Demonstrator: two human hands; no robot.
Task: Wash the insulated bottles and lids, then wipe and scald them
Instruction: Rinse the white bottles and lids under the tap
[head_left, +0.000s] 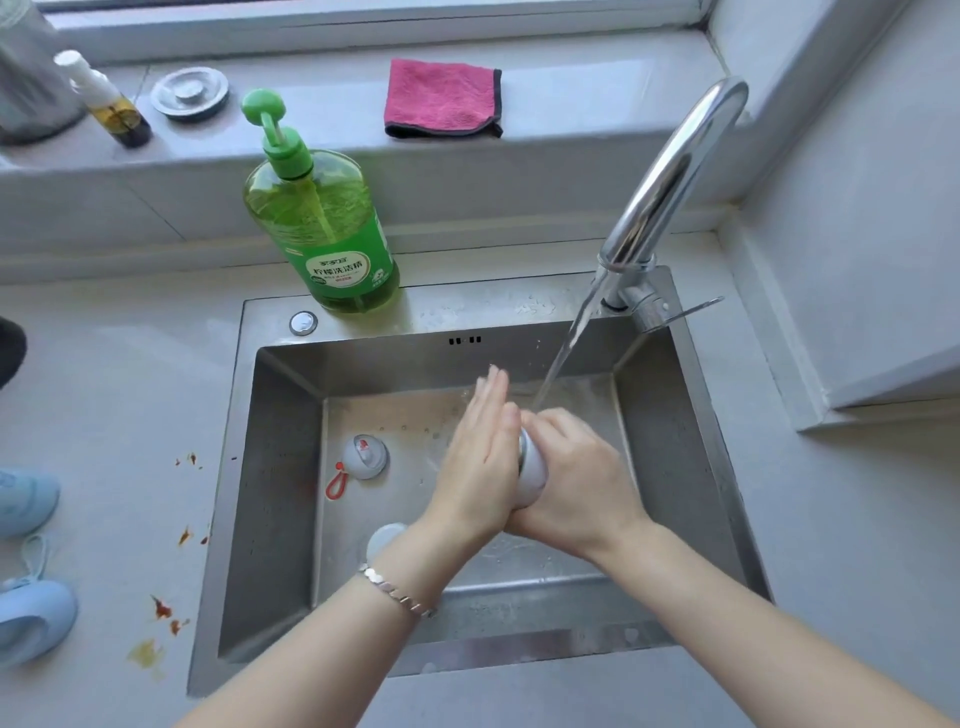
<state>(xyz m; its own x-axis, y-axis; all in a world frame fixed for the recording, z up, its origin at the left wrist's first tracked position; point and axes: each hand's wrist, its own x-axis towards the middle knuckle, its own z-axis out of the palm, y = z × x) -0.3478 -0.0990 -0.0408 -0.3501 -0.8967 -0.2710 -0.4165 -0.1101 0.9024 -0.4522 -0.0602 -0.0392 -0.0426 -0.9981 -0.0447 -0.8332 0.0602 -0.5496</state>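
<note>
Over the middle of the sink (285, 467), our right hand (576, 478) wraps its curled fingers round the body of a white insulated bottle (532, 467), held on its side above the sink floor. Our left hand (478, 457) is flat, fingers straight, palm pressed against the bottle's metal-rimmed end. We judge that we are capping the mouth to slosh rinse water inside, though the opening itself is hidden. The stream (566, 353) from the faucet (670, 171) at the sink's back right corner falls just behind our hands, not onto the bottle.

The risk here is slip. Wet, perhaps soapy skin on a smooth shell could let the bottle slide free and drop onto the lid with the red loop (364, 456) or the second lid (383, 538), both lying on the sink floor to the left. If the palm seal shifts, water may spray past the sink's rim.

On the sink's back rim stands a green detergent bottle (322, 223). Behind the sink, a tiled ledge (571, 104) carries a folded pink cloth (441, 98) and a metal strainer plug (189, 93). Left of the sink, the grey counter (104, 389) shows reddish-brown stains (163, 608) and pale blue things (26, 499) cut off by the frame.
</note>
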